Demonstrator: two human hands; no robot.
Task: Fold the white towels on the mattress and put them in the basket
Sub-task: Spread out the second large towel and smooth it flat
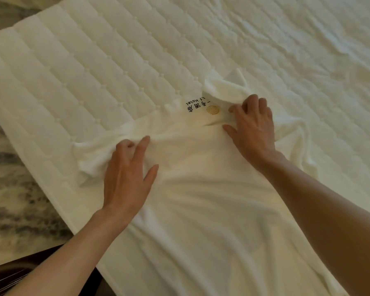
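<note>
Now, left grip (127, 171) curls fingers into a bunched left corner of the white towel (201, 189), right grip (251, 127) pinches the far corner beside the hotel logo (203, 107). It lies rumpled on the mattress (83, 71). Folding barely begun, I'd say. No towel folded or basketed in view.
</note>
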